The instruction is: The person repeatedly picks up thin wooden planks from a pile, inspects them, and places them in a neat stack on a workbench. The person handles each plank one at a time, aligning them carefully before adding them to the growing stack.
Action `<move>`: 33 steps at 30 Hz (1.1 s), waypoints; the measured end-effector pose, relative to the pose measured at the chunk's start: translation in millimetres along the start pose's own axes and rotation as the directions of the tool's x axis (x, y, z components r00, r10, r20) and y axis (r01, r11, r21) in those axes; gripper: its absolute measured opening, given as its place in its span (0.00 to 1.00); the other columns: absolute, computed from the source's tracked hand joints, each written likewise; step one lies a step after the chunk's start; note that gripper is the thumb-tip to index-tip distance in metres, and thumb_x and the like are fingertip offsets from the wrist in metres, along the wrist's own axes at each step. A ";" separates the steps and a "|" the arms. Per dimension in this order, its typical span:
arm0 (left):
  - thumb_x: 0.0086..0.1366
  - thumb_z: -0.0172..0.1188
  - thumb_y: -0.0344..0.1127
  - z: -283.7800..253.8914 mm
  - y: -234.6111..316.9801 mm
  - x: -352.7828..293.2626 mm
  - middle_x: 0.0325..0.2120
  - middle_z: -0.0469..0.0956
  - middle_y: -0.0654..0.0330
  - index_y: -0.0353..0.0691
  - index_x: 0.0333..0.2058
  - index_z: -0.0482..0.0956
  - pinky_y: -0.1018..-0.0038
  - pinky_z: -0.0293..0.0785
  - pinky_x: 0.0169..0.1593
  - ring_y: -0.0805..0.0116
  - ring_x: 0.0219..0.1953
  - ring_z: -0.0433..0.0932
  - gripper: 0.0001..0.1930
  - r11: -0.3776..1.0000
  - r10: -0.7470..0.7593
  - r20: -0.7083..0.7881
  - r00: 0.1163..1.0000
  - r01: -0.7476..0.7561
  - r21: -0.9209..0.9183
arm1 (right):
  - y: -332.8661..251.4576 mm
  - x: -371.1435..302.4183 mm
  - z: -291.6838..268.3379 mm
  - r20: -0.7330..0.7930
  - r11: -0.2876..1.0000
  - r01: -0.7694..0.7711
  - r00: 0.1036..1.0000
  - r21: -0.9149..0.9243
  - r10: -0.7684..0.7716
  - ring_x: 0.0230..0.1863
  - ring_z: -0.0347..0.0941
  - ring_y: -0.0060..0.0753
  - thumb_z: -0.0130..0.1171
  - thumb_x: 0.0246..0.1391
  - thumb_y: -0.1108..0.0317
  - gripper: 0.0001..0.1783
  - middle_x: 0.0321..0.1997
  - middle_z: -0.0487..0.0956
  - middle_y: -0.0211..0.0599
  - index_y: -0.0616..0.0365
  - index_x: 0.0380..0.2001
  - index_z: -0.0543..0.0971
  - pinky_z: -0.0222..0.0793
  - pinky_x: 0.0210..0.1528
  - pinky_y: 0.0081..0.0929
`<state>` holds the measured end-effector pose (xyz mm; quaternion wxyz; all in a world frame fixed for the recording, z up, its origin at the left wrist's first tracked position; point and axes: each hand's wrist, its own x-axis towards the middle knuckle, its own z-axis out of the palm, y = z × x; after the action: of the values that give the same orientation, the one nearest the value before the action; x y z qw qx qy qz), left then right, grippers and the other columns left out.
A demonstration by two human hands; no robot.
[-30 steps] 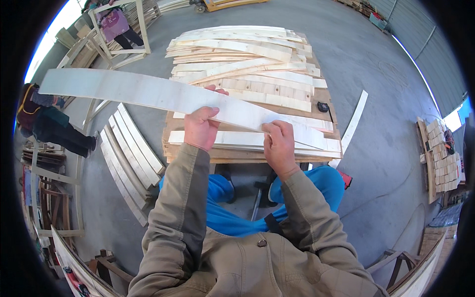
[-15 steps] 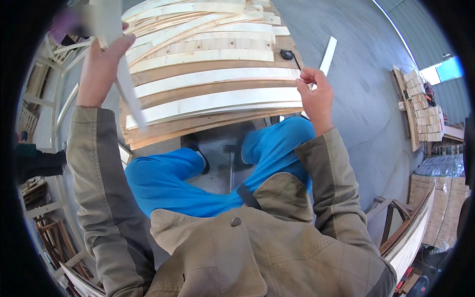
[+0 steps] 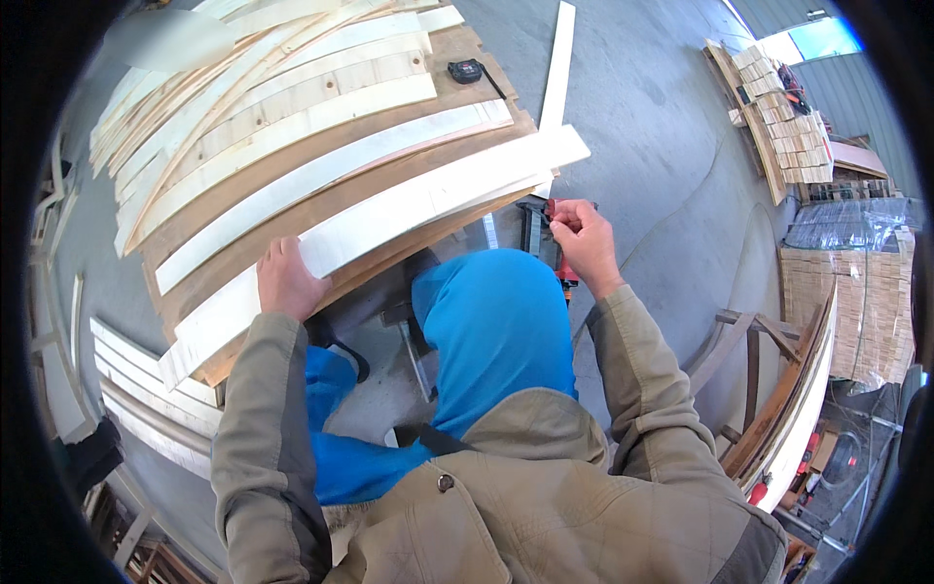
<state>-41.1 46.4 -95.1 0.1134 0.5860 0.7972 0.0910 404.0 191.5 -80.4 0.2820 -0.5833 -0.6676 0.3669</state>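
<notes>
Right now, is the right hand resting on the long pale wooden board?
No, the right hand grips a red-and-black tool below the table edge; only the left hand rests on the long pale wooden board.

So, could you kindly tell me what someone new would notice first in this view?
First, the pale wooden slats laid in rows across the brown pallet, filling the upper left. The left hand rests on the nearest slat at the pallet's front edge, while the right hand grips a red and black tool just below that edge. Stacked boards sit far right.
</notes>
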 end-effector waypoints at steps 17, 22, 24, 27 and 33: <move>0.40 0.88 0.45 86.4 -44.1 33.2 0.59 0.74 0.48 0.37 0.59 0.71 0.54 0.65 0.70 0.45 0.64 0.71 0.48 0.999 0.008 0.033 0.999 -0.007 -0.037 | 13.5 77.4 109.0 0.272 0.815 0.468 0.879 -0.342 -0.390 0.59 0.72 0.53 0.71 0.50 0.70 0.25 0.54 0.77 0.43 0.56 0.53 0.79 0.68 0.64 0.47; 0.40 0.88 0.44 88.4 -48.2 34.7 0.59 0.75 0.47 0.38 0.60 0.71 0.53 0.65 0.70 0.44 0.64 0.71 0.49 0.998 0.039 0.048 0.998 -0.036 -0.052 | 9.4 80.7 120.4 0.339 0.765 0.476 0.873 -0.435 -0.351 0.65 0.69 0.50 0.74 0.47 0.68 0.33 0.61 0.74 0.42 0.54 0.59 0.78 0.63 0.68 0.48; 0.41 0.87 0.42 86.6 -49.7 35.5 0.59 0.75 0.47 0.38 0.61 0.71 0.53 0.65 0.69 0.44 0.63 0.71 0.49 0.996 0.067 0.035 0.997 -0.065 -0.067 | 8.4 83.6 123.4 0.362 0.728 0.490 0.866 -0.479 -0.345 0.68 0.67 0.50 0.76 0.46 0.67 0.37 0.65 0.73 0.42 0.53 0.62 0.77 0.61 0.70 0.49; 0.42 0.86 0.41 82.1 -50.3 36.4 0.59 0.75 0.48 0.39 0.62 0.72 0.53 0.66 0.69 0.44 0.63 0.72 0.47 0.993 0.086 0.045 0.995 -0.082 -0.087 | 8.3 93.8 131.5 0.441 0.702 0.530 0.834 -0.476 -0.332 0.71 0.65 0.50 0.77 0.45 0.66 0.43 0.69 0.71 0.41 0.51 0.66 0.74 0.58 0.73 0.52; 0.44 0.83 0.40 73.6 -48.1 43.9 0.56 0.76 0.49 0.40 0.60 0.74 0.54 0.67 0.67 0.45 0.61 0.73 0.43 0.995 0.062 0.140 0.988 -0.051 -0.085 | 6.9 115.5 160.5 0.580 0.576 0.636 0.752 -0.514 -0.313 0.72 0.65 0.46 0.75 0.45 0.69 0.45 0.69 0.71 0.40 0.51 0.69 0.72 0.53 0.76 0.56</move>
<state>-76.4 75.0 -182.2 0.1910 0.6083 0.7657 0.0845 260.3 279.9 -183.7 -0.0174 -0.3413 -0.9322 0.1195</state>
